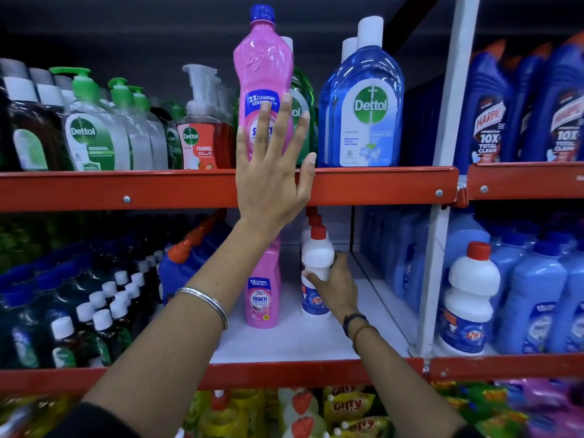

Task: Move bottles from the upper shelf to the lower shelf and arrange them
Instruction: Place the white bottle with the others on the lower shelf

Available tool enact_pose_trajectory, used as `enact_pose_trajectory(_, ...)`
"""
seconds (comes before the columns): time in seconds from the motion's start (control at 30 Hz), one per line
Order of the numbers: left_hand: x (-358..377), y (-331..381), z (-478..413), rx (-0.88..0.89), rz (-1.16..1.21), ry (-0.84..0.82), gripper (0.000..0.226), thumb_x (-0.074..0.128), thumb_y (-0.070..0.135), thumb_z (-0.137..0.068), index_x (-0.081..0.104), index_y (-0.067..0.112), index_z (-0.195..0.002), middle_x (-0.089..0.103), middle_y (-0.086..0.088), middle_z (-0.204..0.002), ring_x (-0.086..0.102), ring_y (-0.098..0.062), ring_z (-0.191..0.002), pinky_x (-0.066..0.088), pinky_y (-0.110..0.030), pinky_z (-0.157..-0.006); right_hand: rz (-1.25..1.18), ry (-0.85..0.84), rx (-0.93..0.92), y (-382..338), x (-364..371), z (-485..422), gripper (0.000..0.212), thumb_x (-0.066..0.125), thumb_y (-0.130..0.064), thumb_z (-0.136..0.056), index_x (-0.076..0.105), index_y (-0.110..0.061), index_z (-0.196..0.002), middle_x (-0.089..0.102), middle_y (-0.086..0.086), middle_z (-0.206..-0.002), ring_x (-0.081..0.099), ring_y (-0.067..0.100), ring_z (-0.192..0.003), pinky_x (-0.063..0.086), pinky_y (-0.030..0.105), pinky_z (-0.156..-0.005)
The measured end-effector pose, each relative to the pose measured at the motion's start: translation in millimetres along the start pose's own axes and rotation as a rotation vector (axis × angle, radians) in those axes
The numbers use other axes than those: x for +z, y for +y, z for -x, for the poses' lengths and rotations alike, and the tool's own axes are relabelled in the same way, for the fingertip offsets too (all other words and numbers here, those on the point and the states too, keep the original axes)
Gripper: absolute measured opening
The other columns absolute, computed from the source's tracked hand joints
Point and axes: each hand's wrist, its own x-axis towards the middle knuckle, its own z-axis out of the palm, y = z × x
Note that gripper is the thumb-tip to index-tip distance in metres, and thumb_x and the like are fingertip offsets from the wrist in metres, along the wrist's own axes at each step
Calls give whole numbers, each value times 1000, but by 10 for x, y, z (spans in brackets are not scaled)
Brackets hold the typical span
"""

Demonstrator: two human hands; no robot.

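Note:
A tall pink bottle with a blue cap stands on the upper shelf. My left hand is spread flat in front of its lower half, fingers apart, not closed around it. On the white lower shelf stands a second pink bottle, partly hidden by my left forearm. Just right of it is a white bottle with a red cap, and my right hand is wrapped around its middle. More red-capped bottles line up behind it.
Large blue Dettol bottles stand right of the pink bottle, pump bottles to its left. Dark white-capped bottles fill the lower shelf's left. A white upright post divides off blue bottles at right.

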Motion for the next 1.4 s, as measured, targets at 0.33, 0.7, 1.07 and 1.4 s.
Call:
enact_pose_trajectory(0.33,-10,13,10,-4,-12,-31,55,29,42,-100,24,26,-152,17,-5,-162,11,-27,-150,12,-52,-121,-315,688,-281,204,-1058,550,33,65,-17,-83,50,-7,-111,56,7,-106,56,19,-99,50,30,-88)
enact_pose_trajectory(0.7,-10,12,13,-22,16,-31,57,31,42,-100,17,27,-153,14,-4,-162,9,-26,-150,5,-49,-120,-48,506,166,888,-1881,353,69,78,-28,-70,40,-11,-125,58,18,-124,55,39,-111,48,49,-89)
enact_pose_trajectory(1.07,-17,14,19,-28,17,-31,58,31,41,-100,14,27,-154,14,-4,-162,9,-26,-150,8,-50,-121,-83,544,145,621,-1971,686,73,83,-23,-64,42,-10,-123,61,17,-119,59,35,-106,49,38,-82)
enact_pose_trajectory(1.4,-31,7,10,-20,2,-44,58,31,41,-99,17,26,-154,14,-5,-162,9,-26,-150,8,-50,-121,-151,520,12,-43,-1948,852,68,84,-33,-62,49,-13,-116,64,8,-116,58,24,-97,44,34,-74)
